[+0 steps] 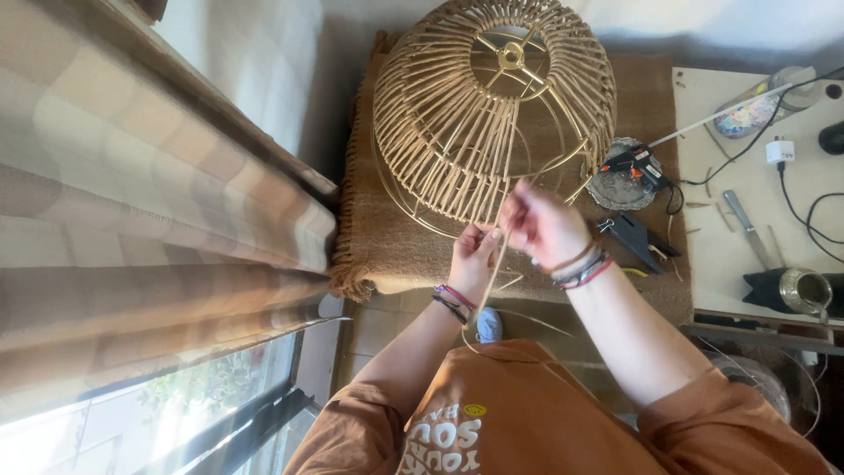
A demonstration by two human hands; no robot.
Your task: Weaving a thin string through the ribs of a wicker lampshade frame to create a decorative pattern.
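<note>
Here, a head-worn camera looks down at a person in a rust-orange shirt working with both hands in the centre of the frame.

The largest thing is a dome-shaped lampshade frame (pixel 492 105) in the upper centre, brass-coloured wire partly woven with pale rattan. It lies tilted on a brown fringed cloth (pixel 387 246) that covers the surface beneath it. Its open rim faces toward the lower part of the frame, toward the hands, and bare wire ribs show along the lower edge where no weaving covers them.

Both hands sit just below that rim. The right hand (pixel 541 224) is slightly higher in the frame and nearer the bare ribs; its fingers are closed in a pinch on a thin rattan strand (pixel 494 273). The left hand (pixel 475 255) sits just beside it, lower and to the left, fingers curled around the same strand. The strand's long axis runs from the hands down toward the person's lap, where it curves loosely; its upper end reaches toward the frame's rim, though the picture does not show whether it touches.

To the right, on a pale surface (pixel 730 255), lie a black glue gun (pixel 635 163) resting on a small round dish, a second black tool (pixel 640 237), cables and a metal cup (pixel 804 290). A checked curtain (pixel 132 202) fills the left side.
</note>
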